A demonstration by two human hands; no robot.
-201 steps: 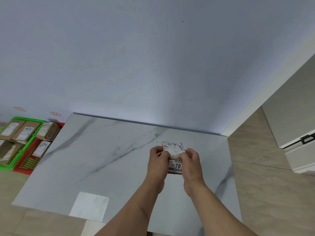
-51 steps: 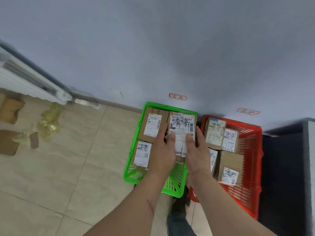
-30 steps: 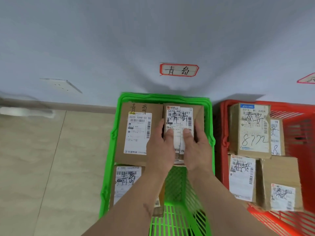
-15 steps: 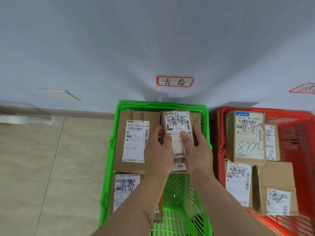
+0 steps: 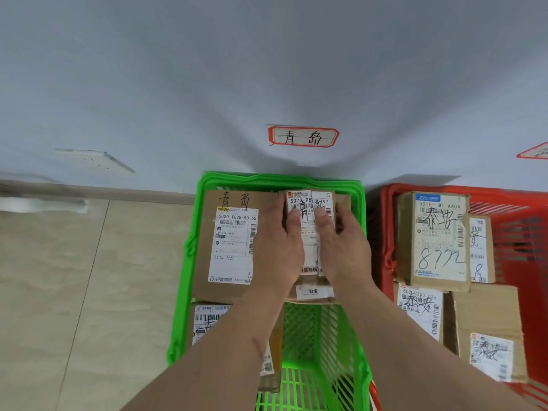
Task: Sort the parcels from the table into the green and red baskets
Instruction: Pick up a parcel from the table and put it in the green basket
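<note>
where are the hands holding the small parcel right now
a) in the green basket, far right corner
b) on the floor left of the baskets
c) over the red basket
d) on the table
a: both hands, left and right, grip the small parcel inside the green basket, at its far right corner beside a bigger box; the red basket lies to the right, untouched.

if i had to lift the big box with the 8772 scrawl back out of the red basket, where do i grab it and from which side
Grip the 8772 box by its two long side faces, coming straight down from above. It lies label-up on top of the other parcels, so its top and upper sides are exposed. Its left edge sits close to the red basket wall and a smaller parcel flanks its right, so a side approach looks blocked.
</note>
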